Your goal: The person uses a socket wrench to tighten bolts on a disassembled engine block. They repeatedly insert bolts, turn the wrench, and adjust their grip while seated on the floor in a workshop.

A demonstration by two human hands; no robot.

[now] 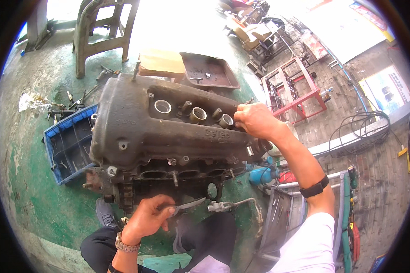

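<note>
Around the engine spreads a worn green workshop floor.

Head view: head-worn fisheye, looking down and forward at the engine from close above, field wide enough to include floor left and right of it.

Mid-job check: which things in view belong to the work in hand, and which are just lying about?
Seemingly in the work:
dark engine, right hand at its right end
thin grey piece, in the grip of the left hand

Apparently lying about:
stool
blue crate
brown tray
</note>
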